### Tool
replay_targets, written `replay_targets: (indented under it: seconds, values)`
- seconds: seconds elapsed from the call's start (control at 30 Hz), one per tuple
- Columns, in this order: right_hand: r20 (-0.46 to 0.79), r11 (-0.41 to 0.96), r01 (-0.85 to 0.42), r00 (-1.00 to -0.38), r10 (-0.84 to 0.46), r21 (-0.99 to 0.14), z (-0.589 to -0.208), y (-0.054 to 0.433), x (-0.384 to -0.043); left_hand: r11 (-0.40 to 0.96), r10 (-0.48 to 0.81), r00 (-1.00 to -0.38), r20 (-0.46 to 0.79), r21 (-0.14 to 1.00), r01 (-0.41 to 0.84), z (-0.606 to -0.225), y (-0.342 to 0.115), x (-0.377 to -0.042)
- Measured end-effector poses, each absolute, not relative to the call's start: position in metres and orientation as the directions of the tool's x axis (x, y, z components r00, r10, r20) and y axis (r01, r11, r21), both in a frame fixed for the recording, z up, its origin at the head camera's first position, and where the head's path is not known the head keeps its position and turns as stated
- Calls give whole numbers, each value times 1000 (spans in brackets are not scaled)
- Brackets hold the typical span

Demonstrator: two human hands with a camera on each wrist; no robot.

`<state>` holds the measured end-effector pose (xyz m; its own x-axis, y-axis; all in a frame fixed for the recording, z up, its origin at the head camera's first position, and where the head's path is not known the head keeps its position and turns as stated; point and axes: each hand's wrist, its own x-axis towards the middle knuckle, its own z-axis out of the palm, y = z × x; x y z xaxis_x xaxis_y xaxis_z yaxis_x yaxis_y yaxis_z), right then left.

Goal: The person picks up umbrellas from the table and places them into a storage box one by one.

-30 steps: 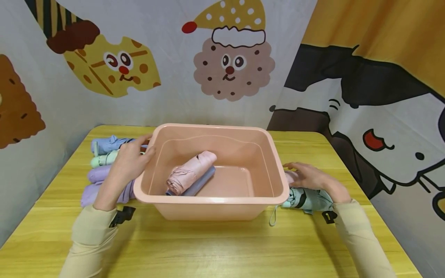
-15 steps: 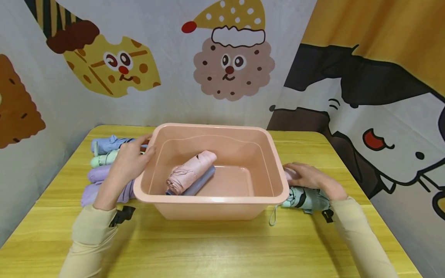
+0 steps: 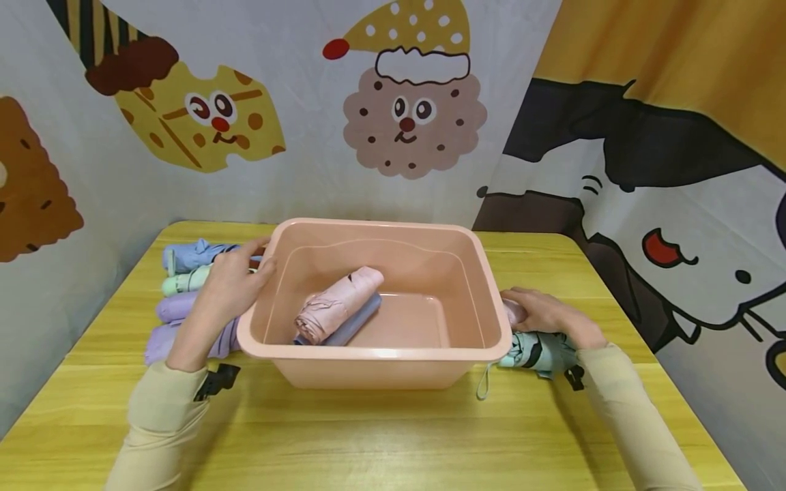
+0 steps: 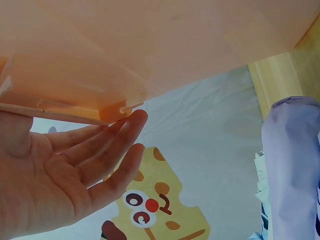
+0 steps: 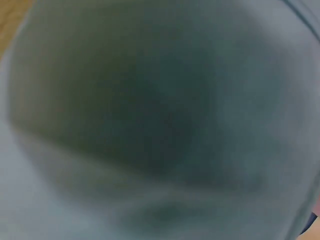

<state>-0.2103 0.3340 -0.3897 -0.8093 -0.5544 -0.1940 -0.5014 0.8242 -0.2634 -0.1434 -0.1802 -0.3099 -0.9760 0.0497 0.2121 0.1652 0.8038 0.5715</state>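
A pink plastic tub (image 3: 381, 368) stands on the table, with a folded pink umbrella (image 3: 339, 305) lying across a folded blue-grey umbrella (image 3: 356, 323) inside. My left hand (image 3: 235, 286) holds the tub's left rim; in the left wrist view its fingers (image 4: 117, 145) lie beneath the rim while the thumb is partly hidden. Right of the tub, my right hand (image 3: 546, 312) grips a pale pink folded umbrella (image 3: 514, 311), mostly covered by hand and tub. Just in front of it lies a mint-green folded umbrella (image 3: 540, 353) with a wrist loop. Blurred greenish fabric fills most of the right wrist view.
Left of the tub lie folded umbrellas: a blue one (image 3: 195, 254), a light green one (image 3: 184, 281) and two purple ones, the nearer purple umbrella (image 3: 162, 342) partly behind my left arm. A cartoon-print cloth (image 3: 307, 191) hangs behind the wooden table (image 3: 381, 436).
My right hand has shifted slightly left and closed round the pale pink umbrella beside the tub. The left hand and the tub stay where they were.
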Motion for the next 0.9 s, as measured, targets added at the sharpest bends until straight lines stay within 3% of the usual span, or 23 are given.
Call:
replay_targets:
  seconds: [0.33,0.9]
  values:
    - [-111,786,-537,-800,-590,-306,-394,339,-211,807,47,-978,202,570,156,-310,-180,-143]
    - [88,711,-662,-744,-663,-239,-397,346,-208,802,62,-969,240,566,191,-311,-181,-144]
